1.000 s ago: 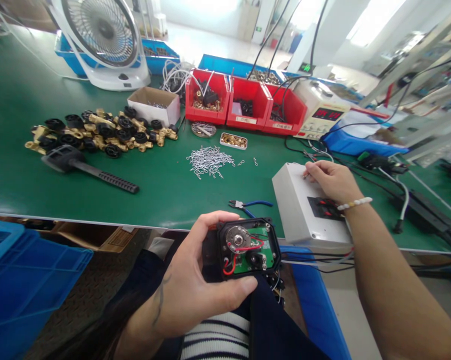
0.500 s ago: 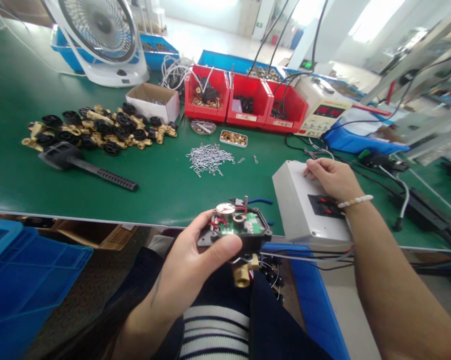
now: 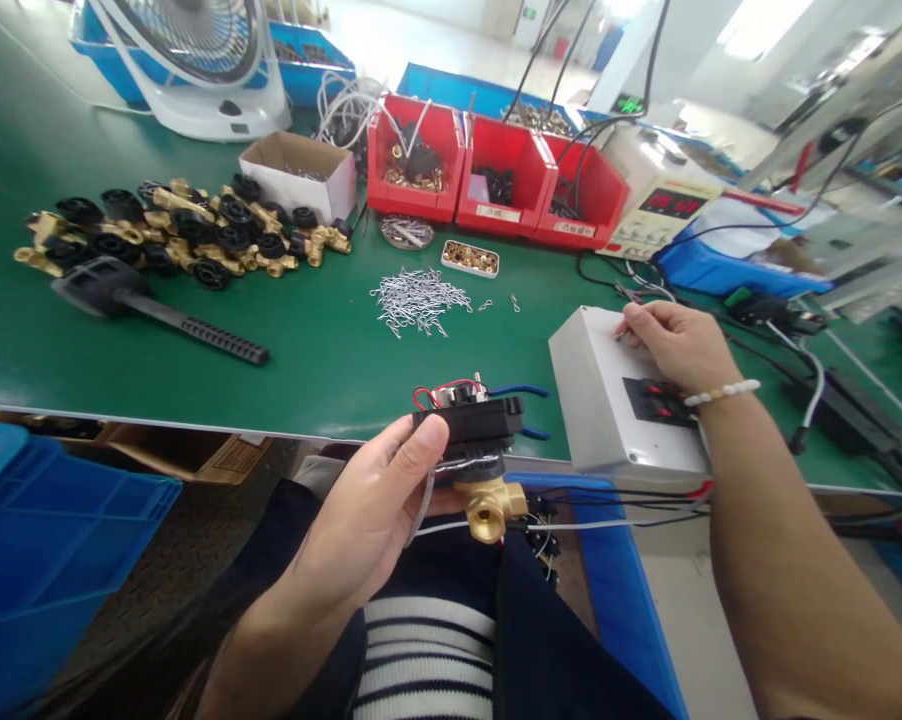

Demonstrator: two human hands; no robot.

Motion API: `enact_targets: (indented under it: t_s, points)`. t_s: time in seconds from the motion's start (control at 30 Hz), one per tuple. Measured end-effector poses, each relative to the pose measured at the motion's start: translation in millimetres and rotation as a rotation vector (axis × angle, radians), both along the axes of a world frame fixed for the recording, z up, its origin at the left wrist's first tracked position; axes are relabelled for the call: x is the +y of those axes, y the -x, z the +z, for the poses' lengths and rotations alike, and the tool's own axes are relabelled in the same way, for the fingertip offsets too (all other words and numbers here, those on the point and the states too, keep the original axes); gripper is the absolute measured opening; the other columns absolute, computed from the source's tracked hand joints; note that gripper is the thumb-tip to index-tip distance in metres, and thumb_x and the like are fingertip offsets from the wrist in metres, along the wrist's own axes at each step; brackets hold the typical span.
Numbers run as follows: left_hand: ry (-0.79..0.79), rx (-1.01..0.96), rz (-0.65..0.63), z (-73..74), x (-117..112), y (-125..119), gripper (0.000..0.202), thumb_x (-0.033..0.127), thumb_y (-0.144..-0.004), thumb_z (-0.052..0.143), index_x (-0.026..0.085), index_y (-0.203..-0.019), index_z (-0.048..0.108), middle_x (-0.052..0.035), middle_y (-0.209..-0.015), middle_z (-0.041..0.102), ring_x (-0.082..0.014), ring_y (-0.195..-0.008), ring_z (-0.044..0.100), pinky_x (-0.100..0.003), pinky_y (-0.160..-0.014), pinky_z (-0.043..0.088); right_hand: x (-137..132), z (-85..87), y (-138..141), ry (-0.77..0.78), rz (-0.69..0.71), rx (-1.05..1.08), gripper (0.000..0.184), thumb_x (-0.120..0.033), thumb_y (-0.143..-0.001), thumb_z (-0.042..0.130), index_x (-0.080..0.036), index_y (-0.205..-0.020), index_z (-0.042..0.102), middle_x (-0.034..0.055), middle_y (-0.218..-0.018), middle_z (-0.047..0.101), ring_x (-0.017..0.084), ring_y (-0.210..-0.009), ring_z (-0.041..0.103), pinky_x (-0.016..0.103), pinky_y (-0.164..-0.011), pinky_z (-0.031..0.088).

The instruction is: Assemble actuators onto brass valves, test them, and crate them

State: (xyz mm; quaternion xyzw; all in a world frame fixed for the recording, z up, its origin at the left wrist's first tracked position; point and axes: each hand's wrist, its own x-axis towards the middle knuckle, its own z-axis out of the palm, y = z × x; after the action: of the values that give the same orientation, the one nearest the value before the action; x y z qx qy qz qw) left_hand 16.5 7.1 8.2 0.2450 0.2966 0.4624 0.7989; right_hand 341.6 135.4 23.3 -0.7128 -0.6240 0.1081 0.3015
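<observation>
In the head view, my left hand grips the black housing, long side running rightward from the thumb, brass fitting beneath. Farther right, my right hand pinches a metal stub on the grey box.

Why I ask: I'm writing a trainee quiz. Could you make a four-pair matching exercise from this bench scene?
Things:
1. Left hand
2. Right hand
3. Silver clips
4. White fan

Places or states:
A. Behind the brass-and-black fittings
B. Over the top of the pale box
C. Gripping a black-and-brass unit
D. Mostly heaped on the green bench top

Pairs: 1-C, 2-B, 3-D, 4-A
</observation>
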Motion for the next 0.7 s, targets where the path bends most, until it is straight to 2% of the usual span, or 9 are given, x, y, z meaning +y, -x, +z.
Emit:
enact_targets:
  t_s: [0.23,0.5,0.7]
  points:
    - [0.002,-0.019,0.009,2.4,-2.1,0.6,0.047,0.046,-0.086,0.072,0.013,-0.119,0.068,-0.0125,-0.108,0.075,-0.0290,-0.103,0.071,-0.039,-0.089,0.059,-0.2,-1.4,-0.2,-0.006,0.011,-0.005,0.055,-0.072,-0.082,0.057,-0.019,-0.070,0.065,0.0031,-0.064,0.062,0.016,-0.061,0.057,0.029,-0.064,0.041]
    - [-0.022,-0.011,0.047,1.7,-2.4,-0.3,0.042,0.042,-0.089,0.070,0.013,-0.119,0.069,-0.0105,-0.104,0.076,-0.0260,-0.101,0.072,-0.034,-0.088,0.058,-0.3,-1.2,1.6,-0.003,0.005,-0.002,0.045,-0.060,-0.085,0.058,-0.018,-0.069,0.065,0.0025,-0.063,0.061,0.014,-0.060,0.055,0.028,-0.064,0.041]
    - [0.001,0.010,0.068,3.5,-1.6,-0.2,0.042,0.047,-0.085,0.073,0.011,-0.106,0.072,-0.0078,-0.085,0.077,-0.0205,-0.080,0.073,-0.027,-0.075,0.058,-0.6,-0.5,4.0,-0.009,0.004,0.002,0.047,-0.062,-0.086,0.058,-0.019,-0.068,0.065,0.0025,-0.062,0.061,0.015,-0.061,0.057,0.028,-0.065,0.044]
